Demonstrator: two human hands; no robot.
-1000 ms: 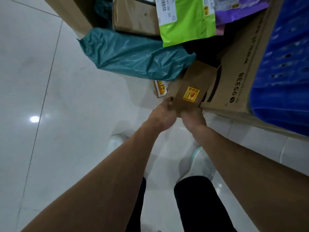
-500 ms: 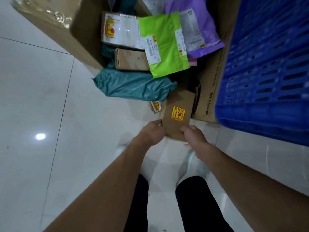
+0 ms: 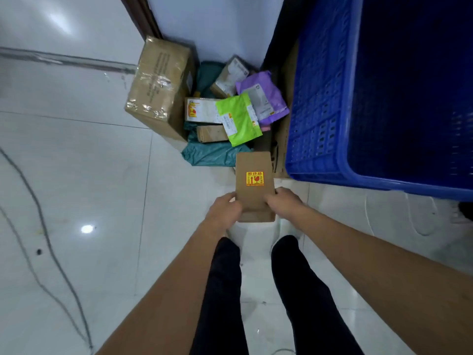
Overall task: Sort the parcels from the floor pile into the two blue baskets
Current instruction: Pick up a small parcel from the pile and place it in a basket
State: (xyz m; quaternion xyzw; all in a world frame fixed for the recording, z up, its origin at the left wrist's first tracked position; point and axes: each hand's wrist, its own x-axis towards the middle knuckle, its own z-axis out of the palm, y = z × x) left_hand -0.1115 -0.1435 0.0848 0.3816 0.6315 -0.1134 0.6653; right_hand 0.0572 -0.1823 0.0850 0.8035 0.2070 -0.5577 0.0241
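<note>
I hold a small brown cardboard box [image 3: 253, 165] with a yellow-and-red fragile sticker in front of me, lifted off the floor. My left hand [image 3: 225, 208] grips its near left side and my right hand [image 3: 282, 204] grips its near right side. Beyond it lies the floor pile: a teal bag [image 3: 212, 155], a lime-green mailer [image 3: 239, 119], a purple mailer [image 3: 266, 98], a white-labelled box [image 3: 202, 110] and a small brown box [image 3: 211, 133]. A big blue basket [image 3: 330, 98] stands at the right, its near rim level with the held box.
A large taped cardboard box [image 3: 158, 83] stands at the pile's left against the wall. A flat cardboard sheet [image 3: 282, 139] leans between the pile and the basket. My legs and shoes are below the box. A thin cable [image 3: 51, 252] runs over the white tiles at left.
I have risen and drawn back from the pile, lifting the stickered box up and toward me with both hands. The pile now looks smaller and farther away.
</note>
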